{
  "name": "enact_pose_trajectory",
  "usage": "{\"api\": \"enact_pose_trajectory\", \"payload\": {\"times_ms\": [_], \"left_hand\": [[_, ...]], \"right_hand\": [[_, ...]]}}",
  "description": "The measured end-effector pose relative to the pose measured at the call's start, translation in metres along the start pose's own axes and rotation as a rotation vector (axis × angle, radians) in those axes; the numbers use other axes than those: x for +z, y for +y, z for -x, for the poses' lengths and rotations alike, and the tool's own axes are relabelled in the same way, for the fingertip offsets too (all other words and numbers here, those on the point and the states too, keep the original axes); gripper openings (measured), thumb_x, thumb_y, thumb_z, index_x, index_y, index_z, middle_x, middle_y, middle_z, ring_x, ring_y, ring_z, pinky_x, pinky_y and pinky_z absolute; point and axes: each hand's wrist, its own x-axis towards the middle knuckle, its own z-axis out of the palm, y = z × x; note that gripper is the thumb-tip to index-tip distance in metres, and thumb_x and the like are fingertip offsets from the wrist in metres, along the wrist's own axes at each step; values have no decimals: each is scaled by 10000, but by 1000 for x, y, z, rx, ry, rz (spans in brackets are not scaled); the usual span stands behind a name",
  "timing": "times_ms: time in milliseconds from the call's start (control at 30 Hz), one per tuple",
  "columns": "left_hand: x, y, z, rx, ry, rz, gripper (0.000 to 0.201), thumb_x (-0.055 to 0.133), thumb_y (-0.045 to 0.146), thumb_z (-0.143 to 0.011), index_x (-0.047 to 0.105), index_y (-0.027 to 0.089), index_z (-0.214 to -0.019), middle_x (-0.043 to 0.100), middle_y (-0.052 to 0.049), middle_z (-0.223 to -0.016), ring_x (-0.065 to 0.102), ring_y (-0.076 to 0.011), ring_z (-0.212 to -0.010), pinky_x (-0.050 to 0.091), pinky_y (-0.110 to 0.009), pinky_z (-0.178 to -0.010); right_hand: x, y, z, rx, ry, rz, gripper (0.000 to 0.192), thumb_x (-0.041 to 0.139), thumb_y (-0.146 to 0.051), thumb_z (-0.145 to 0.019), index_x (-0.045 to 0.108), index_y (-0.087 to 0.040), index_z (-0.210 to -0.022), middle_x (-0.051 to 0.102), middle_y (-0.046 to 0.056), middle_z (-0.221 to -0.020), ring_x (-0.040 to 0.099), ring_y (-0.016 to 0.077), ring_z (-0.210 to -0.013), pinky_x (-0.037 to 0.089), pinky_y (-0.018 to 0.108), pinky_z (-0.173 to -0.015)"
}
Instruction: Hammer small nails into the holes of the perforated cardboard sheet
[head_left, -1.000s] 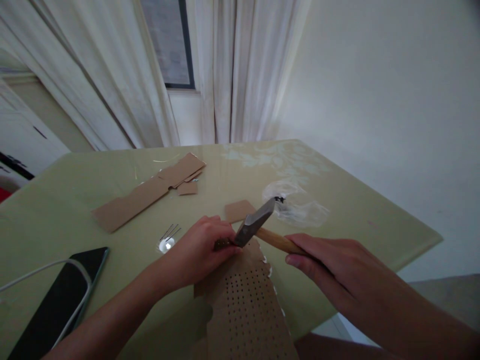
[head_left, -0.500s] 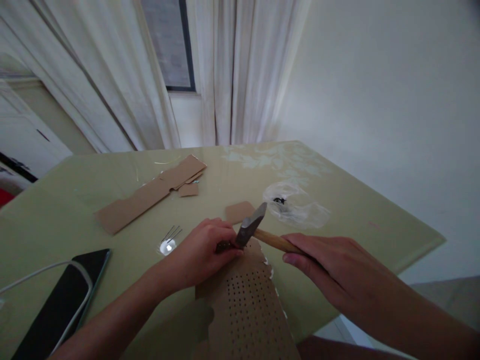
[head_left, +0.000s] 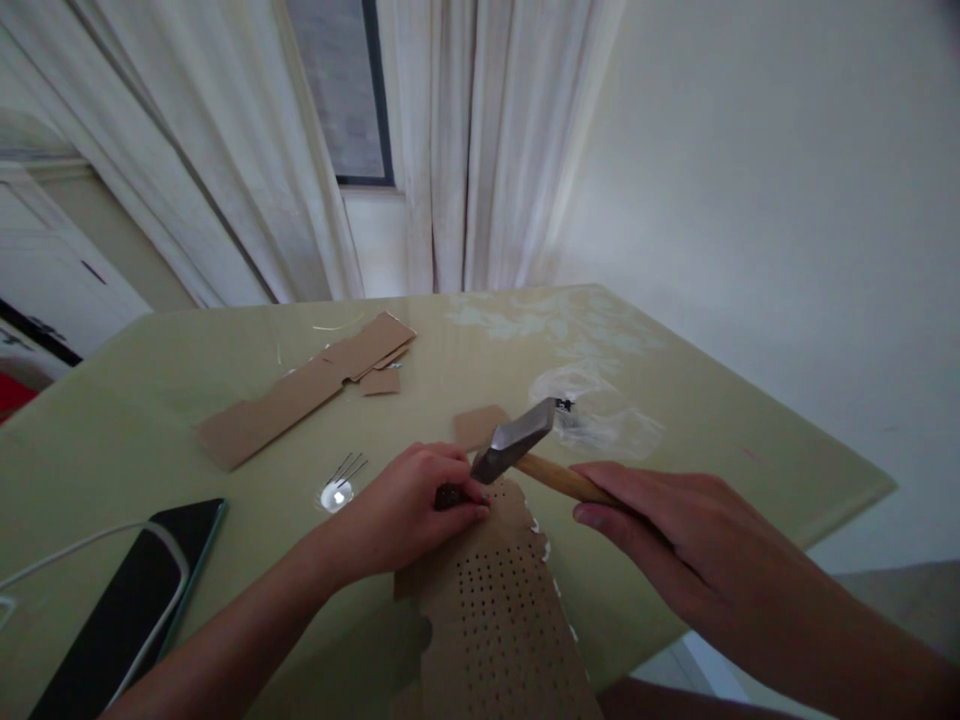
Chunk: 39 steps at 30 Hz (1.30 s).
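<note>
The hammer head has lifted slightly above the perforated cardboard.

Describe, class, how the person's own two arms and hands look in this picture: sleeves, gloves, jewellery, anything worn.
Both forearms are bare as far as the picture shows; no sleeve is in view. The left hand and right hand wear no gloves. No ring, watch or bracelet shows on either, and no markings. The dim light leaves fine detail unclear.

Both forearms are bare to the frame's edge, with no sleeves, rings, watch or gloves.
</note>
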Motion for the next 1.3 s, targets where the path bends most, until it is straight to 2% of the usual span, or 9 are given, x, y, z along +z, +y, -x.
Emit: {"api": "enact_pose_trajectory", "payload": {"times_ms": [67,233,433,533,633,767,900,1067,1300], "left_hand": [[1,0,0,-19,-12,28,88,760,263,-956,784,222,-881,758,0,-944,684,-161,-851,493,-292,-783],[2,-2,0,-11,-48,43,118,712,271,-975,766,208,-890,752,-17,-940,667,-164,-830,493,-291,-753],[2,-1,-1,-48,-42,55,113,729,263,-959,750,204,-865,731,5,-893,649,-144,-796,460,-270,-736],[0,-1,-1,-47,-62,16,115,735,284,-958,728,200,-880,700,13,-875,603,-136,-757,420,-268,-695],[-2,1,0,-43,-80,-62,211,798,360,-922,685,193,-858,648,25,-831,550,-136,-729,372,-272,-655],[-4,6,1,-42,-73,-117,322,871,442,-860,668,194,-893,640,28,-842,539,-144,-735,360,-280,-662],[-4,9,2,-52,-73,-124,325,893,420,-831,668,201,-912,652,26,-849,541,-151,-730,367,-283,-666],[-5,9,1,-65,-83,-119,327,888,434,-831,689,209,-961,689,14,-893,574,-166,-771,386,-287,-682],[-4,7,2,-77,-65,-88,353,906,426,-814,670,215,-971,660,36,-867,557,-159,-752,378,-292,-672]], "right_hand": [[-1,-2,0,5,18,-16,292,471,-363,-1144,707,-244,-1020,790,16,-840,744,190,-705,477,308,-644],[6,-1,-2,6,-62,27,286,493,-329,-1130,718,-234,-980,798,30,-839,757,202,-721,507,310,-659],[0,-2,-1,-14,23,8,283,472,-355,-1144,719,-249,-1054,820,39,-926,774,207,-761,516,312,-670],[1,1,0,-19,-16,33,296,487,-370,-1142,729,-239,-1033,801,42,-867,753,203,-729,516,302,-665],[7,4,1,-17,-63,69,304,499,-368,-1136,742,-226,-1023,780,41,-810,727,199,-695,514,296,-658],[5,2,0,-20,-51,46,310,490,-368,-1139,741,-223,-1029,787,49,-848,720,193,-709,509,293,-666],[4,2,-1,-12,-86,9,303,493,-355,-1139,735,-219,-1015,785,43,-856,726,193,-732,499,299,-681],[16,7,-3,15,-171,41,312,500,-346,-1137,727,-210,-972,768,38,-819,720,202,-721,481,314,-685],[14,8,-7,38,-167,2,288,500,-333,-1143,722,-214,-1005,777,35,-861,740,204,-785,484,312,-724]]}}
